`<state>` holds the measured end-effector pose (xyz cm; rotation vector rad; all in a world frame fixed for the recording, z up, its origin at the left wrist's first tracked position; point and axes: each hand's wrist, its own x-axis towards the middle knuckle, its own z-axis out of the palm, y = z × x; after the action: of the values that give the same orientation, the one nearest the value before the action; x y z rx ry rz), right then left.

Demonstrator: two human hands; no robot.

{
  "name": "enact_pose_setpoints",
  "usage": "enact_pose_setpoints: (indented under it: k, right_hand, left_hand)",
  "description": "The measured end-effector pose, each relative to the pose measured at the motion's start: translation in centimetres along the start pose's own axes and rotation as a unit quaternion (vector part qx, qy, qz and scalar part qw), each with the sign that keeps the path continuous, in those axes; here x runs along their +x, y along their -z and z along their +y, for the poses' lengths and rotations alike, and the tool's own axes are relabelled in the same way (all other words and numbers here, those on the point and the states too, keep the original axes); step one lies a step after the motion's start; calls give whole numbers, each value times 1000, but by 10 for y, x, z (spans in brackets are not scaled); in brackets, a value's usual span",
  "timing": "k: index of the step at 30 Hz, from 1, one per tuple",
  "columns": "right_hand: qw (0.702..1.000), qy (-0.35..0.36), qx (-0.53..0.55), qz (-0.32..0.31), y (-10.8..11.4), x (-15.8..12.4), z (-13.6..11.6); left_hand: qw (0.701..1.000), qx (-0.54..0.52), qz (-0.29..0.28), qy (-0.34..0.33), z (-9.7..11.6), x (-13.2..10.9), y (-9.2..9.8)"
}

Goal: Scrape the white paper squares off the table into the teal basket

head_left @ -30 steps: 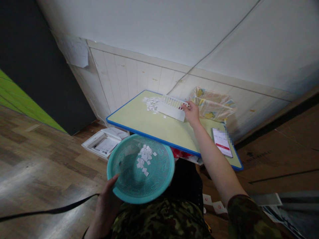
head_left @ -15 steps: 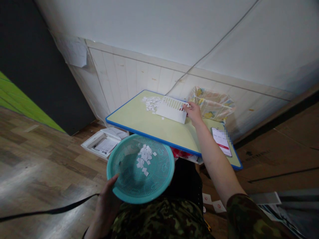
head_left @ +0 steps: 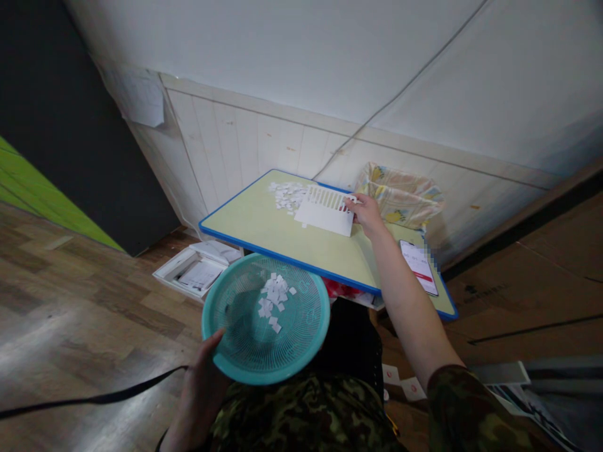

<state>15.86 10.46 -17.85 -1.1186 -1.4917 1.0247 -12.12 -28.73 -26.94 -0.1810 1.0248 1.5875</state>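
My left hand (head_left: 205, 376) grips the near left rim of a turquoise plastic basket (head_left: 245, 364), its thumb over the edge. Inside the basket lie several small white paper squares (head_left: 276, 292). My right hand (head_left: 365, 213) is closed on the right end of a flat white slotted card (head_left: 325, 216), held over the yellow table top (head_left: 264, 220). Touching or close by the card's left end is a loose pile of white paper pieces (head_left: 288, 196). One small piece (head_left: 304, 225) shows at the card's lower edge.
A phone (head_left: 419, 267) lies at the table's right end. Behind my right hand stands a fabric-lined basket (head_left: 400, 194) by the wall. An open white box (head_left: 191, 273) sits below the table's left side. At right is a large cardboard box (head_left: 541, 301).
The slotted card has tilted slightly and its lower edge has come a little nearer to me. My left hand and the turquoise basket have stayed in place.
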Motion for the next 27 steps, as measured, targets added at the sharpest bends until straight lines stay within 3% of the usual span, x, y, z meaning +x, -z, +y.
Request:
enact_pose_setpoints:
  k: [15, 21, 27]
  right_hand:
    - [997, -39, 31, -52, -1, -8, -8]
    - [993, -42, 26, -104, -5, -14, -13]
    - [993, -46, 21, -108, -10, -15, -12]
  left_hand:
    - [1000, -18, -6, 10, 1, -5, -6]
    - [1000, -6, 0, 5, 0, -4, -3]
    - [1000, 5, -14, 1, -1, -6, -4]
